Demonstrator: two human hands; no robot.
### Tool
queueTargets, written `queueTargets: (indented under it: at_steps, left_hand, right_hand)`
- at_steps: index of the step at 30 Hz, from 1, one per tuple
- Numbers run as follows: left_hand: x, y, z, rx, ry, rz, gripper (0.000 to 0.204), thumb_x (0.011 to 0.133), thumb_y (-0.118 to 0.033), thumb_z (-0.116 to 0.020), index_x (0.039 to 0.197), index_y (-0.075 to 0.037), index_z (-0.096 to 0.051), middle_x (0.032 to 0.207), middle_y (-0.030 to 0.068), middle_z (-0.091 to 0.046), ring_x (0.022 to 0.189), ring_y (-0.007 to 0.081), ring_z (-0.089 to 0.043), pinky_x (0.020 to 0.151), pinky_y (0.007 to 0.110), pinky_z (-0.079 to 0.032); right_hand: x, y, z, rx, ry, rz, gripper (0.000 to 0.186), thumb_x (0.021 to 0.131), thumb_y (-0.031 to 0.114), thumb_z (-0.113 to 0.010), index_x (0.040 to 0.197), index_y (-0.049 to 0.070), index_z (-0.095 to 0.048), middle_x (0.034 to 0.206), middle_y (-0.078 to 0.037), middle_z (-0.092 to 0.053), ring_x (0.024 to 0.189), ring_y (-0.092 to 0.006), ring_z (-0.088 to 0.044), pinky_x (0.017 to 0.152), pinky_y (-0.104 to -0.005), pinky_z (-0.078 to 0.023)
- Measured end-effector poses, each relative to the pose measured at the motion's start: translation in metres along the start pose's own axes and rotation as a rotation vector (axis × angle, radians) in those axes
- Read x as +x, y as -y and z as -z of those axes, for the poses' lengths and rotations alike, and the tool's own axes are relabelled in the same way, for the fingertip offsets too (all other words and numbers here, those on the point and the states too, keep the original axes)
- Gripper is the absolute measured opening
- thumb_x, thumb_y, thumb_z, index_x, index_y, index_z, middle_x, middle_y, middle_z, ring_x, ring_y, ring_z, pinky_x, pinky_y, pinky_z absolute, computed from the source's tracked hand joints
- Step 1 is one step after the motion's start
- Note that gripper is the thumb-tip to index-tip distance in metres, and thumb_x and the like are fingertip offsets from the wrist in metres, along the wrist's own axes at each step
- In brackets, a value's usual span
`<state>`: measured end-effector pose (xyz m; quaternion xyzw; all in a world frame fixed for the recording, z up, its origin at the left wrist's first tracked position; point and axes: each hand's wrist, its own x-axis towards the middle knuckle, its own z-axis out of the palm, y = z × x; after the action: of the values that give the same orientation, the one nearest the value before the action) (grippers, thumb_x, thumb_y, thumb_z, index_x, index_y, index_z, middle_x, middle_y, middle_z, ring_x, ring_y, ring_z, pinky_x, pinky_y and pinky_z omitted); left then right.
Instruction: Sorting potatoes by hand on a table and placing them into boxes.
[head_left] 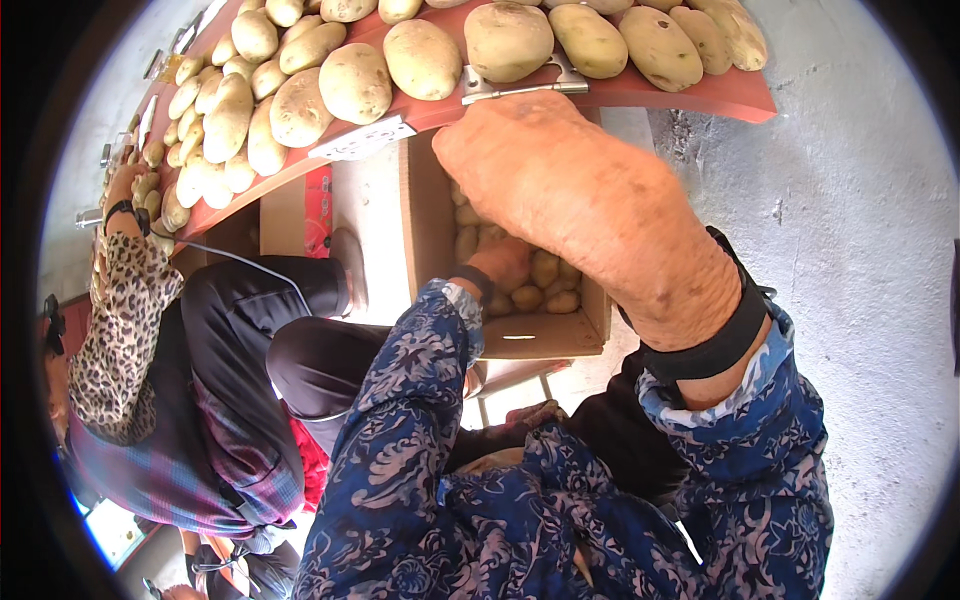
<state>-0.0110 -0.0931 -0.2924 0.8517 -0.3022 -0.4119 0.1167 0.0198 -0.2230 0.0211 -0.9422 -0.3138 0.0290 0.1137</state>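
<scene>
Down in a cardboard box [428,215] of potatoes [545,270], my left hand [503,264] rests among them, its fingers hidden. Raised close to the camera is my right hand [520,150], just below the edge of a red shelf [610,92]. Its back and wrist face me, and its fingers are out of sight, so what it holds, if anything, does not show. Large potatoes [508,42] line the shelf edge right above it, beside a metal hinge [528,84].
Many potatoes [228,118] are heaped along the shelf's left, with a white paper label [362,138] at its edge. A co-worker in a leopard-print sleeve [130,330] sits at my left, one hand [122,186] by the potatoes. A rough pale wall [860,250] borders my right.
</scene>
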Motion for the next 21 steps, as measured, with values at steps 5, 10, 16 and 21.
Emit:
queueTargets:
  at_steps: [5, 10, 16, 21]
  left_hand:
    - [0.024, 0.011, -0.018, 0.025, -0.070, 0.009, 0.035, 0.085, -0.019, -0.055, 0.117, -0.005, -0.057, 0.121, 0.0191, -0.057, 0.109, 0.0340, -0.056, 0.089, 0.043, -0.046]
    - [0.034, 0.012, -0.038, 0.022, -0.225, 0.050, 0.034, 0.085, -0.017, -0.053, 0.117, -0.005, -0.058, 0.122, 0.0196, -0.057, 0.111, 0.0337, -0.056, 0.091, 0.042, -0.046]
    - [0.066, 0.019, -0.075, 0.190, -0.226, 0.052, 0.037, 0.085, -0.013, -0.050, 0.120, -0.003, -0.057, 0.124, 0.0199, -0.055, 0.109, 0.0363, -0.056, 0.091, 0.044, -0.046]
    - [0.068, 0.022, -0.102, 0.137, -0.398, 0.090, 0.029, 0.085, -0.015, -0.051, 0.109, -0.005, -0.065, 0.113, 0.0162, -0.062, 0.105, 0.0323, -0.060, 0.088, 0.044, -0.048]
  right_hand:
    - [-0.004, -0.004, -0.010, 0.087, -0.174, 0.035, 0.008, 0.073, 0.006, -0.060, 0.081, 0.004, -0.062, 0.079, -0.015, -0.065, 0.082, -0.0289, -0.065, 0.070, -0.0401, -0.051]
    - [0.006, 0.010, 0.007, 0.115, -0.140, -0.007, 0.009, 0.072, 0.006, -0.059, 0.077, 0.004, -0.066, 0.077, -0.016, -0.067, 0.075, -0.0294, -0.068, 0.066, -0.0395, -0.053]
    - [0.009, 0.013, 0.004, 0.037, -0.089, -0.023, 0.011, 0.071, 0.007, -0.065, 0.081, 0.003, -0.066, 0.075, -0.016, -0.067, 0.074, -0.0294, -0.068, 0.065, -0.0401, -0.054]
    - [0.010, 0.018, 0.000, 0.029, -0.049, -0.022, 0.012, 0.072, 0.007, -0.063, 0.083, 0.003, -0.066, 0.076, -0.016, -0.067, 0.075, -0.0295, -0.069, 0.064, -0.0388, -0.055]
